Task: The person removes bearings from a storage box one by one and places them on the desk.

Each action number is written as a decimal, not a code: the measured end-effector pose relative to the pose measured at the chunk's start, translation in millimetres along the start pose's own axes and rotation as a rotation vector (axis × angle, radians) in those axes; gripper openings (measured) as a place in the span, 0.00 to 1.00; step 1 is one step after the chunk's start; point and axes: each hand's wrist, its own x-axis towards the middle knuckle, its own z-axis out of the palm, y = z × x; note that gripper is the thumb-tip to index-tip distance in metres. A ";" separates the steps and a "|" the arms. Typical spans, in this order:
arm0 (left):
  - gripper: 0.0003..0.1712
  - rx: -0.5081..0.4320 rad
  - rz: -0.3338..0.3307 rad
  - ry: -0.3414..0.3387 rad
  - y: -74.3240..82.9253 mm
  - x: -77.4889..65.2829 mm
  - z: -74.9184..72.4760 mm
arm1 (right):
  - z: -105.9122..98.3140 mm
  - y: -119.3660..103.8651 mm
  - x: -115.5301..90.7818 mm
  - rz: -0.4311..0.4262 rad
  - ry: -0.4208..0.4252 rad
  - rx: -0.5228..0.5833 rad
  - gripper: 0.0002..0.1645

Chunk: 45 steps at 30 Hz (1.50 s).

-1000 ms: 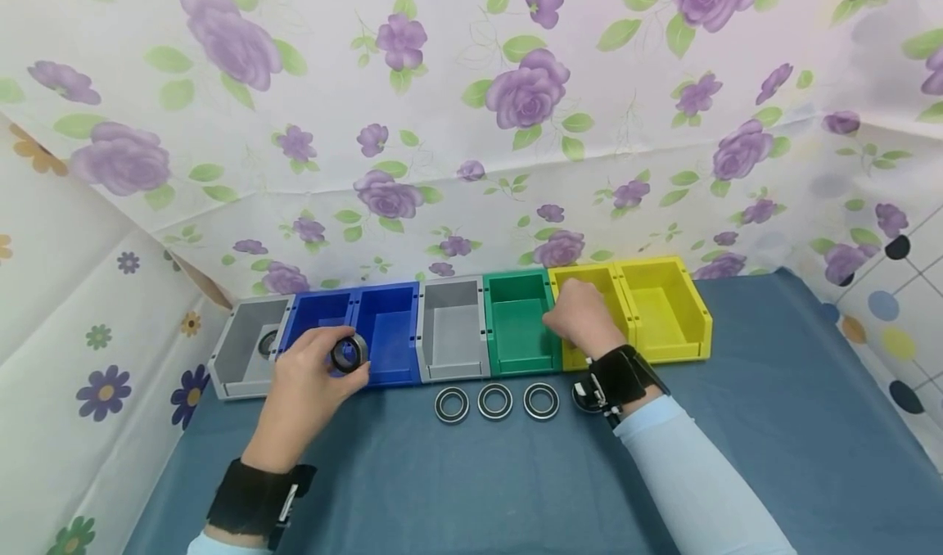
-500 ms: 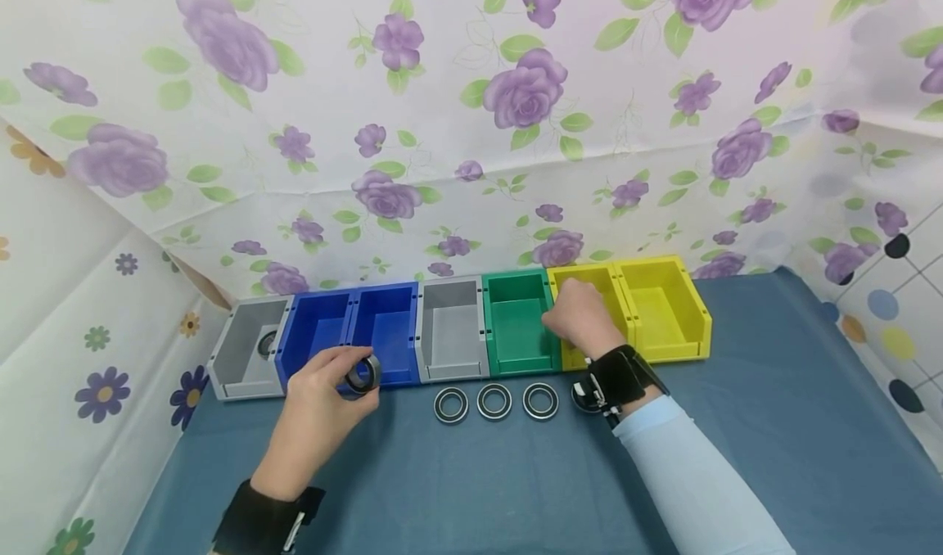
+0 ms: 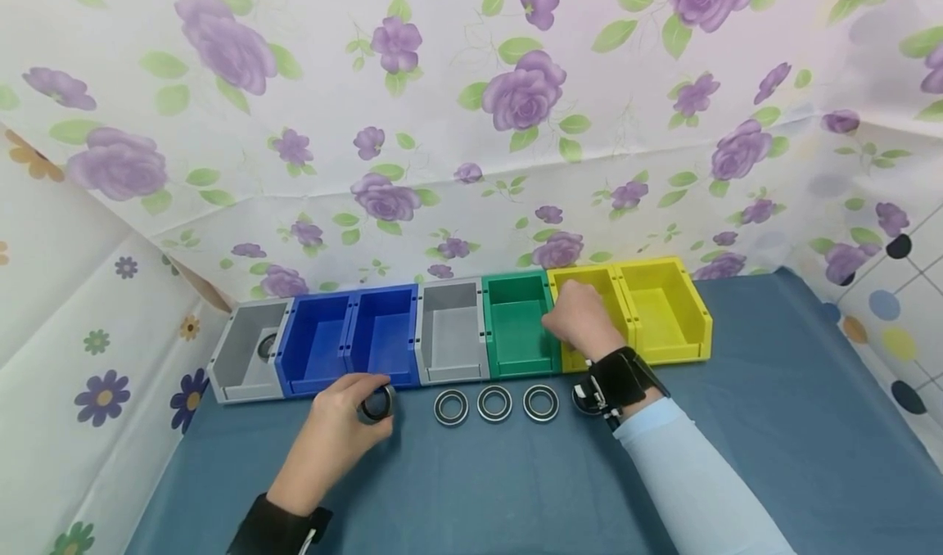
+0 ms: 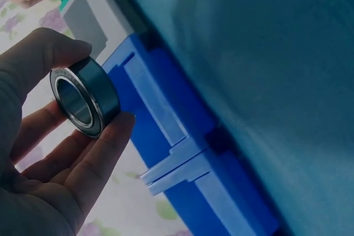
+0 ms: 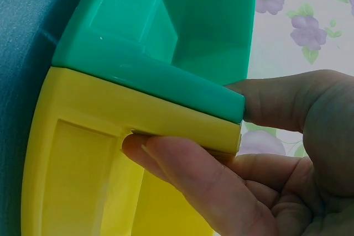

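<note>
A ball bearing is pinched upright between the thumb and fingertips of my left hand, low over the cloth just in front of the blue bins. My right hand grips the side walls where the green bin meets a yellow bin, thumb on the green side, fingers on the yellow. Along the front of the bins lie a bearing, a second bearing and a third bearing, all flat. Another bearing is partly hidden under the right wrist.
A grey bin at the left end holds one bearing. A second grey bin stands mid-row, and another yellow bin ends the row at the right. Blue cloth covers the table; a flowered sheet hangs behind.
My left hand has moved right and toward me with the bearing, from over the blue bins down to in front of them. The right hand has stayed on the bin walls.
</note>
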 end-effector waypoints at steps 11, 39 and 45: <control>0.30 0.019 -0.039 -0.137 -0.6 -3.5 13.8 | 3.2 -1.0 -1.6 0.013 -0.013 0.002 0.08; 0.29 0.071 -0.041 -0.269 3.1 13.8 33.9 | 0.0 2.0 1.3 0.007 0.008 -0.004 0.09; 0.29 0.071 -0.063 -0.294 3.7 12.9 32.6 | 0.5 1.7 1.0 0.005 0.000 -0.002 0.09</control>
